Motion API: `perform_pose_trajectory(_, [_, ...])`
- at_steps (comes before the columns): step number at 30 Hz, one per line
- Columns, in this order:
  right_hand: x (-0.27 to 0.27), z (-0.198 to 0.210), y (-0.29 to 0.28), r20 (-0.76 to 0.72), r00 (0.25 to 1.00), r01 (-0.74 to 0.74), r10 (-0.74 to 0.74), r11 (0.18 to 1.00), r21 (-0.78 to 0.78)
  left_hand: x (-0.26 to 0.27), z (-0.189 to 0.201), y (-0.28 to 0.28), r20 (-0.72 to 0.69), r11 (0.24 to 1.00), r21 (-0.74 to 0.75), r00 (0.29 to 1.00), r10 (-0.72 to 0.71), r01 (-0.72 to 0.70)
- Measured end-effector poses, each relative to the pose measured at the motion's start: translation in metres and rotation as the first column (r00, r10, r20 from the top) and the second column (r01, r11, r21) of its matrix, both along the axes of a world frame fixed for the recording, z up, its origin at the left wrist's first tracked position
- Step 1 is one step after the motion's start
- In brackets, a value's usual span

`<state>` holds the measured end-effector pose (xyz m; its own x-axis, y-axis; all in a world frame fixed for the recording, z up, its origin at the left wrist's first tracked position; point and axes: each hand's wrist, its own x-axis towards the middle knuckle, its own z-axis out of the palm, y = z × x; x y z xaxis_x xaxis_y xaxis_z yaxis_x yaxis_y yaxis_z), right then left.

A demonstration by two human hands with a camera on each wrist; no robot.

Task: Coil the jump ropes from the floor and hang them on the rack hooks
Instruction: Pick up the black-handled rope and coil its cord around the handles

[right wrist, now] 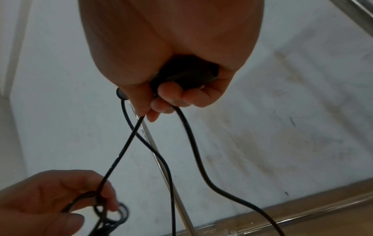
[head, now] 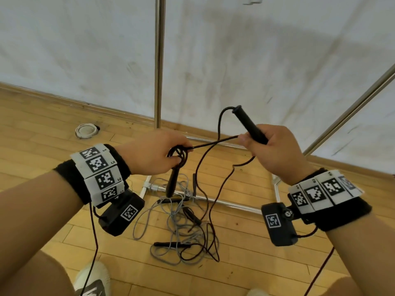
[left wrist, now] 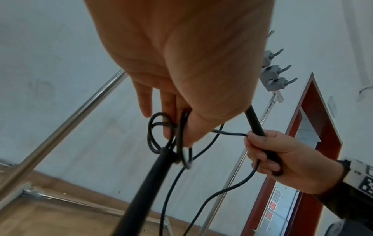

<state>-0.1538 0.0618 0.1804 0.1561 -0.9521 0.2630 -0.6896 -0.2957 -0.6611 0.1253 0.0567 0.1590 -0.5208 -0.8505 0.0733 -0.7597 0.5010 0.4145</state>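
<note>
the left hand (head: 149,153) is pinching a small bundle of loops of the black jump rope (head: 213,144) between thumb and fingers, with one black handle (head: 172,182) dangling below the loops. the right hand (head: 275,146) is curling round the other handle (head: 249,124), which is pointing up and away, and its fingertips (right wrist: 159,110) are also pinching the cord, so a short stretch is running taut between the two hands. the rest of this cord is drooping in a long slack bight toward the wooden floor (head: 42,129), where the tangled pile of other jump ropes (head: 181,227), grey and dark, is lying near the rack's base bar (head: 224,202). the rack hooks (left wrist: 282,70) are showing high up on the right in the left wrist view.

the cord is looking thin, light and limp but springy, so loops are likely wanting to spring open; holding them where they cross seems best. the handles are rigid and heavier, good grip points, though a dangling one may swing and tug the coil.
</note>
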Motion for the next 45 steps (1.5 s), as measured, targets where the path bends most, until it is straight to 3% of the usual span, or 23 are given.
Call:
perform_pose_trajectory(5, [-0.012,-0.002,-0.004,0.013,1.0,0.025,-0.025,1.0,0.005,0.006,0.001,-0.002,0.138,0.999,0.007,0.99,0.041,-0.042])
perform_pose_trajectory(10, [-0.008,-0.007,-0.005,-0.045,0.997,0.061,-0.06,0.998,0.001,0.002,-0.004,-0.004,0.152,0.999,0.024,0.988,0.033,-0.037])
perform_pose_trajectory(13, [0.003,-0.01,0.001,-0.047,0.999,0.021,-0.021,1.0,-0.008,-0.007,-0.007,0.0,0.092,0.999,0.05,0.996,0.001,-0.005])
perform_pose_trajectory(18, [0.038,-0.016,0.018,-0.092,0.977,-0.182,0.191,0.979,0.093,-0.022,-0.005,0.009,-0.11,0.993,0.073,0.99,-0.087,0.096])
perform_pose_trajectory(23, [0.044,-0.013,0.017,-0.007,0.979,-0.202,0.205,0.97,0.139,-0.024,-0.002,0.013,-0.251,0.993,0.06,0.964,-0.086,0.104])
perform_pose_trajectory(25, [0.041,-0.011,0.015,-0.025,0.973,-0.222,0.228,0.964,0.147,-0.022,-0.003,0.013,-0.246,0.991,0.076,0.965,-0.088,0.11])
perform_pose_trajectory(31, [0.033,-0.007,0.012,-0.118,0.979,-0.15,0.164,0.982,0.118,-0.012,-0.003,0.005,-0.045,0.988,0.147,0.999,-0.03,0.036])
perform_pose_trajectory(39, [0.02,-0.001,0.007,-0.157,0.983,-0.09,0.097,0.995,0.05,-0.012,0.008,0.009,-0.161,0.981,0.194,0.986,0.043,-0.011])
perform_pose_trajectory(42, [0.02,-0.003,0.007,-0.134,0.984,-0.103,0.116,0.99,0.097,-0.012,0.011,0.01,-0.239,0.96,0.28,0.966,0.103,-0.033])
perform_pose_trajectory(45, [0.021,-0.005,0.006,-0.176,0.977,-0.098,0.119,0.987,0.126,-0.01,0.014,0.012,-0.213,0.959,0.277,0.969,0.128,-0.066])
